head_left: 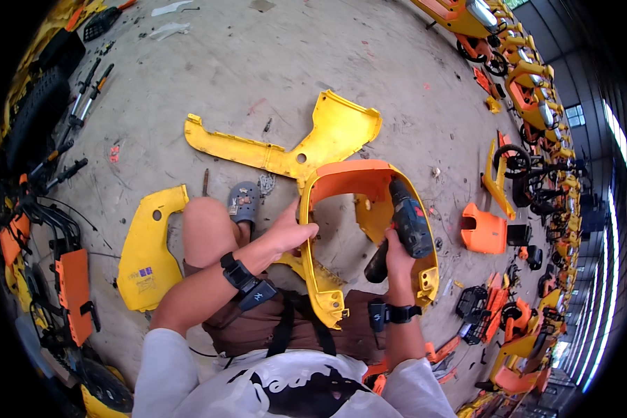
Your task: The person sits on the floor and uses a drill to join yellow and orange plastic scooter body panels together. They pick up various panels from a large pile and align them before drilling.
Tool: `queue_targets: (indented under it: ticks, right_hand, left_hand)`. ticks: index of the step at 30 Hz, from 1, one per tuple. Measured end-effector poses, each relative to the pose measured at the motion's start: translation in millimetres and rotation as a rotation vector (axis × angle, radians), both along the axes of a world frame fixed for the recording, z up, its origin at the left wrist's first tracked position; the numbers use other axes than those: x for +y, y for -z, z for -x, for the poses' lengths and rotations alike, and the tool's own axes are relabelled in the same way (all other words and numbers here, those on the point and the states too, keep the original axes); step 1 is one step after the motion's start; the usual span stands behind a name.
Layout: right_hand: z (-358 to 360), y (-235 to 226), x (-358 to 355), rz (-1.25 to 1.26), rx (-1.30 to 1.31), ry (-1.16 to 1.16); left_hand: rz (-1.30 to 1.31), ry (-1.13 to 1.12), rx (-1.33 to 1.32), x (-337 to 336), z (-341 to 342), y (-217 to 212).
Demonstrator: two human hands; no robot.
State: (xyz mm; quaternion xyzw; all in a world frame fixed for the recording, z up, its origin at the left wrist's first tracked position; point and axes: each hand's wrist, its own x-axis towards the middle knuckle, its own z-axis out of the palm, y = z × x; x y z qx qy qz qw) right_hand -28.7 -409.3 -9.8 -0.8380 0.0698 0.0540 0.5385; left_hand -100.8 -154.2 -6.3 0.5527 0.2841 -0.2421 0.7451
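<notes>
Shell: a U-shaped plastic body cover (369,182), orange on its arched outer face and yellow along both legs, with a bolt hole in the foot of each leg. It stands on its legs over the person's lap, arch pointing away from the body.
Left hand: the left hand (288,232) is wrapped around the left leg of the shell near the top of the arch, fingers over the edge, gripping the shell.
Right hand: the right hand (397,256) is closed on the handle of a cordless drill (405,224), dark grey with a red accent.
Drill position: inside the opening of the shell, nose pointing up toward the inner face of the arch; whether the bit touches the plastic cannot be told.
Floor: bare concrete floor (292,56), dusty.
Nearby parts: a large flat yellow panel (285,143) lies just beyond the shell; a second yellow panel (146,251) lies beside the left knee.
Right side: an orange housing (484,230) sits well apart, with a row of orange and yellow cycles (529,97) behind it.
</notes>
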Motion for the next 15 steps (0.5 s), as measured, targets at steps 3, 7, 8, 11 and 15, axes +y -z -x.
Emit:
queue_targets:
  ticks: [3, 7, 8, 11, 15]
  right_hand:
    - [4.4, 6.0, 7.4, -0.028, -0.067, 0.011]
    - [-2.0, 2.8, 16.9, 0.003, -0.023, 0.008]
    - [2.9, 3.4, 13.9, -0.013, -0.034, 0.019]
    - [7.9, 7.8, 9.0, -0.065, -0.061, 0.037]
    - [9.8, 6.1, 7.4, -0.056, -0.077, 0.077]
  left_hand:
    - [-0.002, -0.021, 0.015, -8.6, 1.7, 4.2]
    - [0.029, -0.030, 0.012, -11.0, 3.9, -0.1]
    - [0.026, -0.033, 0.021, -11.8, 4.8, -0.2]
    - [0.028, -0.014, 0.006, -12.5, 3.1, -7.6]
    - [0.055, -0.072, 0.005, -11.2, 2.9, -10.1]
